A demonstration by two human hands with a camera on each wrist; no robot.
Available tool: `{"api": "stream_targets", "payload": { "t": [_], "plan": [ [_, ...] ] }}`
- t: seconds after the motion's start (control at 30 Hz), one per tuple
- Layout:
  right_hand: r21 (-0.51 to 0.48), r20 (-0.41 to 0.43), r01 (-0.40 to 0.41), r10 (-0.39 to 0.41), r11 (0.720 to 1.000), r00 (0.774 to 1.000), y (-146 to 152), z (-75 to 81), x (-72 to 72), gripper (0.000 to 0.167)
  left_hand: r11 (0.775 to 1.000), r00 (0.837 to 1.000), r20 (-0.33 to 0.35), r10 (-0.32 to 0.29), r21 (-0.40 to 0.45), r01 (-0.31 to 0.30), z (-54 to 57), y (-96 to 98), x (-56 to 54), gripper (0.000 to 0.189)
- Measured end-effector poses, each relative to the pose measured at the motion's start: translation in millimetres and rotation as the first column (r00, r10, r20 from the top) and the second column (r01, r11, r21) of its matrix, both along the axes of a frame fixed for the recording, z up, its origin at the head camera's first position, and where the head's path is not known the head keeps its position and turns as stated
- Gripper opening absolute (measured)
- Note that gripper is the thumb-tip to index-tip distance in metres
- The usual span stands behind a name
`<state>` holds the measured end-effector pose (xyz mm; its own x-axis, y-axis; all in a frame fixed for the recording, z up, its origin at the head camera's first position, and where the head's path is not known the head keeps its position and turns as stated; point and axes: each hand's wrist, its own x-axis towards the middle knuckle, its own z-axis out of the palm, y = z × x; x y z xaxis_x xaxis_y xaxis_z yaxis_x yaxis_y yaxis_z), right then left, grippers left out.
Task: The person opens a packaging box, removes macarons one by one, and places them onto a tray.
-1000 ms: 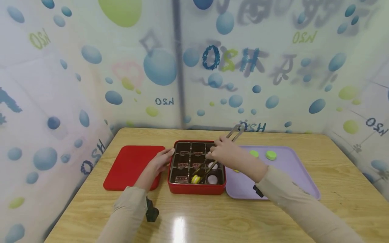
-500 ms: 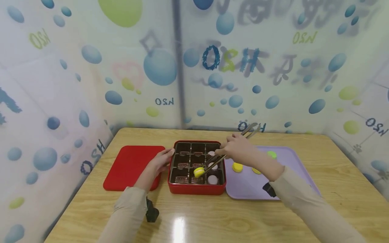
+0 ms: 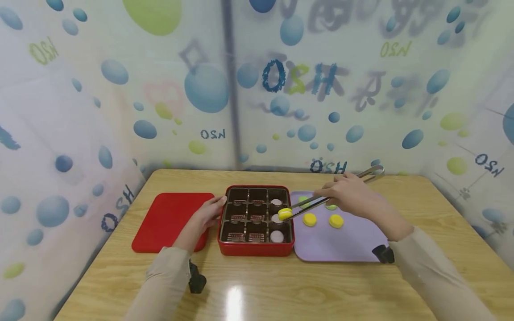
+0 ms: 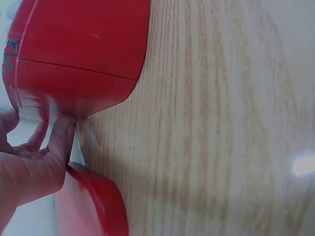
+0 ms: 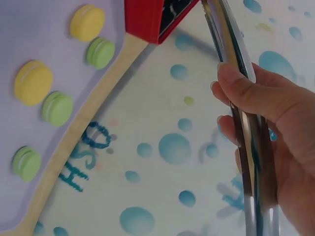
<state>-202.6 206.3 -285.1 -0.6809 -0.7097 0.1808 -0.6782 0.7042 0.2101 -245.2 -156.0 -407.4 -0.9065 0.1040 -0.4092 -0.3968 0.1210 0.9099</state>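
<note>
My right hand (image 3: pixel 353 196) grips metal tongs (image 3: pixel 371 173), whose tips pinch a yellow macaron (image 3: pixel 285 214) over the right column of the red box (image 3: pixel 257 249). In the right wrist view, thumb and fingers close around the tongs (image 5: pixel 256 162); their tips are out of frame. Pale macarons (image 3: pixel 277 236) sit in that right column, one partly hidden behind the held macaron. At the box's left side is my left hand (image 3: pixel 210 210). Seen from the left wrist, this hand's fingers (image 4: pixel 61 132) touch the box wall (image 4: pixel 74 81), with the thumb up by the rim.
A lilac tray (image 3: pixel 341 249) right of the box carries two yellow macarons (image 3: pixel 336 221) and three green macarons (image 5: pixel 57 108). Left of the box lies a flat red lid (image 3: pixel 172 223), close under the left hand. A patterned wall sheet (image 3: pixel 265 147) rises behind the wooden table (image 3: pixel 313 290).
The tongs have lifted the yellow macaron from the box's near middle compartment and carried it right, over the right column. My right hand moved right; the left hand stayed at the box.
</note>
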Motion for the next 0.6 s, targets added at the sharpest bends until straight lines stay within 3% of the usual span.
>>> {"api": "stream_targets", "payload": {
  "t": [0.3,0.6],
  "plan": [
    [-0.002,0.091,0.148,-0.147,0.989,0.985,54,-10.7,-1.5,0.032,1.0,1.0,0.011,0.014,-0.026,-0.014,2.0,0.9,0.3,0.057],
    [0.041,0.269,0.303,-0.302,0.952,0.914,123,-18.5,-0.9,0.026,0.999,1.0,0.021,0.007,-0.035,-0.006,3.4,0.5,0.5,0.059]
  ]
}}
